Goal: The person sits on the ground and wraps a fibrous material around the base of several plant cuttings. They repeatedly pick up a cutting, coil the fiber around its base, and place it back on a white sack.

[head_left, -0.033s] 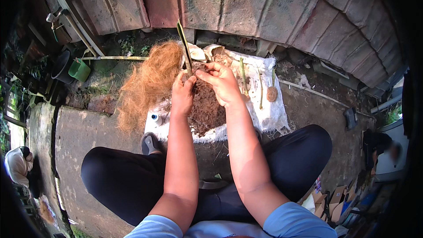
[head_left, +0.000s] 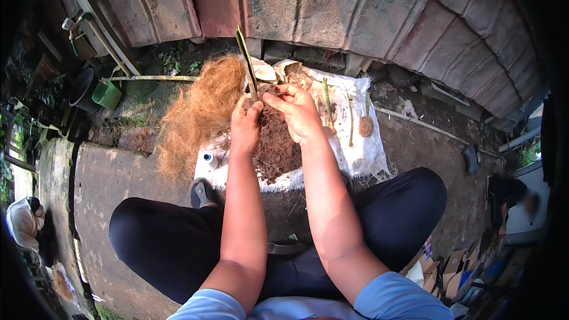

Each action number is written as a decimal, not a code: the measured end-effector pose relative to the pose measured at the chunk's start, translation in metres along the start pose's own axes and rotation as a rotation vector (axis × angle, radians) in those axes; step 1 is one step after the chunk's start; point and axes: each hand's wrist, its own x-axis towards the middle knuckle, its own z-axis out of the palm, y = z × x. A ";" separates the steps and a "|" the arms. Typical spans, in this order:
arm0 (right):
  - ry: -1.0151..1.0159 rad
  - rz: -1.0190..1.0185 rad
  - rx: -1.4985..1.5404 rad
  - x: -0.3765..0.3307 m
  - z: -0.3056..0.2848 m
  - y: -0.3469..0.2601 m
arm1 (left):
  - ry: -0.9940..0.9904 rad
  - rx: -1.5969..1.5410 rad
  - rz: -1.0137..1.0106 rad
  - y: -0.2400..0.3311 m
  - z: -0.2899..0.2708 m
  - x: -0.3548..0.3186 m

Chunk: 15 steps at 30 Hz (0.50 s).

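Note:
A green plant stem (head_left: 247, 62), split into two prongs at the top, stands nearly upright in my left hand (head_left: 245, 125). The thumb and fingers of that hand are closed round its lower end. Close beside it, my right hand (head_left: 300, 112) has its thumb and fingers bent together on a clump of dark soil (head_left: 270, 90) at the stem's base. My fingers partly hide the clump. Under both hands lies a heap of crumbly brown soil (head_left: 278, 151) on a white woven sack (head_left: 366, 157).
Loose orange-brown fibre (head_left: 201, 98) is piled left of the soil, with a thread spool (head_left: 209, 160) nearer me. To the right lie cut stems (head_left: 328, 104) and a fibre-wrapped ball (head_left: 365, 125). Roof tiles (head_left: 332, 9) overhang the far side. A green bucket (head_left: 106, 94) stands left.
Almost nothing differs. The top of the stem leans very slightly further left, and my right forearm has shifted a touch to the left.

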 end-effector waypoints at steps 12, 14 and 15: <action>-0.197 -0.101 -0.265 0.010 0.000 0.005 | 0.112 -0.027 0.036 -0.013 -0.013 0.015; -0.244 -0.152 -0.398 0.011 -0.008 0.001 | 0.163 -0.028 -0.064 0.000 -0.005 0.010; -0.225 -0.199 -0.492 0.012 -0.007 -0.001 | 0.146 -0.020 -0.074 0.001 -0.006 0.011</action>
